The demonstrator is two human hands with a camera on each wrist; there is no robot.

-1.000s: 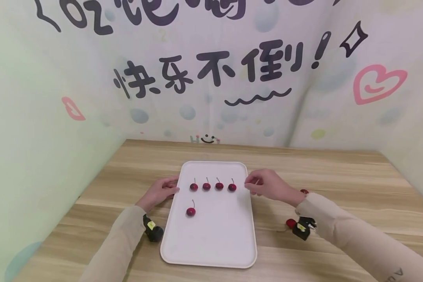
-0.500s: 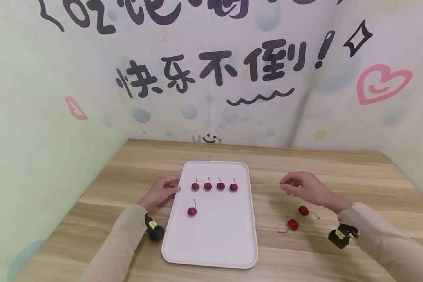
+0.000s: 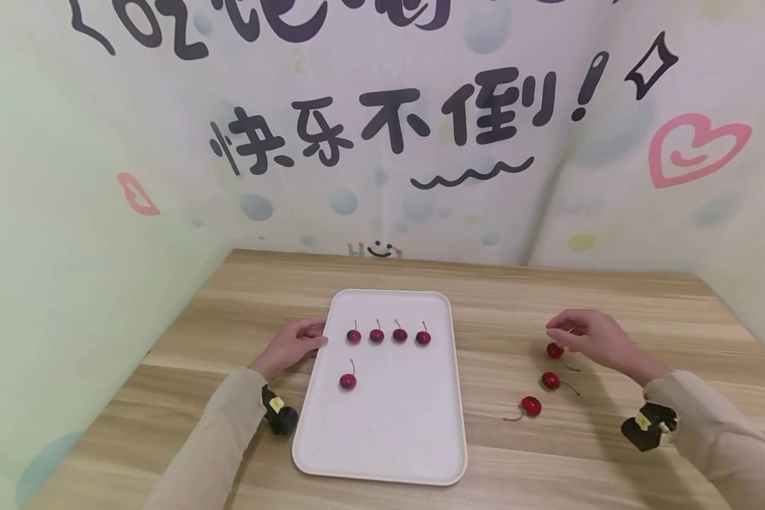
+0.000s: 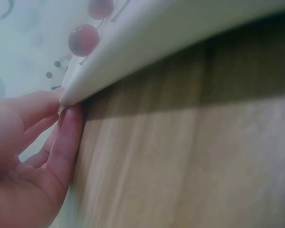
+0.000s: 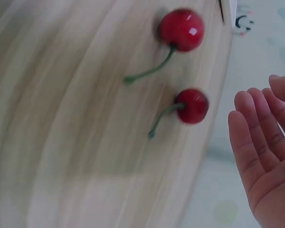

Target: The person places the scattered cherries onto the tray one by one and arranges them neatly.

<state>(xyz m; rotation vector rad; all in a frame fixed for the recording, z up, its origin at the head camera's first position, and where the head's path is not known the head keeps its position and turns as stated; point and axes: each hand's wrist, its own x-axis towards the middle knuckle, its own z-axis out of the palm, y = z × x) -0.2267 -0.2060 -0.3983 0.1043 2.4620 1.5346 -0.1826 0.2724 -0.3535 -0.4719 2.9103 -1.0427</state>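
Note:
A white rectangular tray [image 3: 395,432] lies on the wooden table. My left hand [image 3: 291,345] pinches its left rim, thumb [image 4: 38,107] on top and fingers underneath. Several dark red cherries with stems stand in a row across the tray's far part, the leftmost cherry [image 3: 353,336] among them. A single cherry [image 3: 348,381] sits nearer, below that row. To the right of the tray my right hand [image 3: 589,336] hovers with loosely bent fingers and holds nothing. Its fingertips overlap the farthest loose cherry [image 3: 554,350] in the head view.
Nearer on the table lie two more loose cherries, a middle cherry [image 3: 551,381] and a near cherry [image 3: 531,406]. Behind the table hangs a printed wall cloth [image 3: 382,212]. Black wrist cameras, such as the right one [image 3: 642,425], sit under both sleeves.
My right hand has moved right, from beside the tray's right rim to above the loose cherries, which its arm partly hid before. The left hand stays at the tray.

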